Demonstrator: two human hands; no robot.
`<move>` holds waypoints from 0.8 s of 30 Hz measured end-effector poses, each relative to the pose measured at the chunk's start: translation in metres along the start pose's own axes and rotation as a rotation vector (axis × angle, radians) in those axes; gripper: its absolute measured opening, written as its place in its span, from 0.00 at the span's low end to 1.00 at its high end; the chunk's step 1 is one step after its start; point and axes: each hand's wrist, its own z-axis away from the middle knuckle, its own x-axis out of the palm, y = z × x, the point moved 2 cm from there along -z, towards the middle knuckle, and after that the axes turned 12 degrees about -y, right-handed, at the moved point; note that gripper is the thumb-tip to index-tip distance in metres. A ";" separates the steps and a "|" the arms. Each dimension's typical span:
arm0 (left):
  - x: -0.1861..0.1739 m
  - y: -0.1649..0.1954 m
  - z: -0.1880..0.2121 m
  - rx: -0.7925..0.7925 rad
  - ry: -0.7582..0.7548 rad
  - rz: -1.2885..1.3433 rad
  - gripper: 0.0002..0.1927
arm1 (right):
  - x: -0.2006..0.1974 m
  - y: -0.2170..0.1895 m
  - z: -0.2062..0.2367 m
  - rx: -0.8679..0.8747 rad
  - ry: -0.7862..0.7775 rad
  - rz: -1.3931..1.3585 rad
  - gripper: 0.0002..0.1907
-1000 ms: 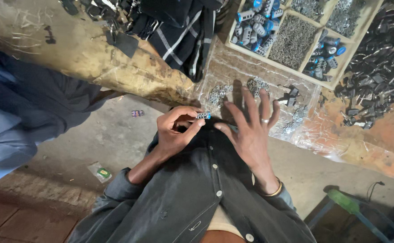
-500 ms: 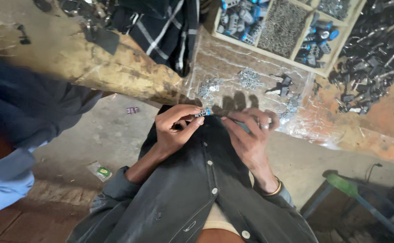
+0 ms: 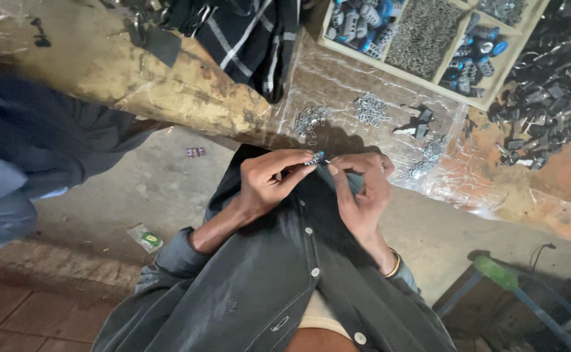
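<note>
Right hand (image 3: 364, 189) curled in since earlier | both hands pinch small metal part (image 3: 314, 158) | left hand (image 3: 266, 182)

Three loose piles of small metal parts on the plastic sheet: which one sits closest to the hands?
The left pile, directly above the left hand and the small blue-tipped part pinched by both hands. The middle pile and the dark pile lie farther up and right.

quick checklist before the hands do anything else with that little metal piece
1. Small metal piece pinched by left hand: ok.
2. Right hand fingertips at the piece: ok.
3. Piece's blue end visible: ok.
4. How the parts are seated: cannot tell, too small.
5. Loose metal clips lying on the plastic-covered bench: ok.
6. Compartment tray within view: ok.
</note>
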 end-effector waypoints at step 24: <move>-0.017 -0.004 0.006 -0.046 0.038 -0.013 0.11 | -0.003 -0.005 -0.009 -0.261 -0.096 0.500 0.14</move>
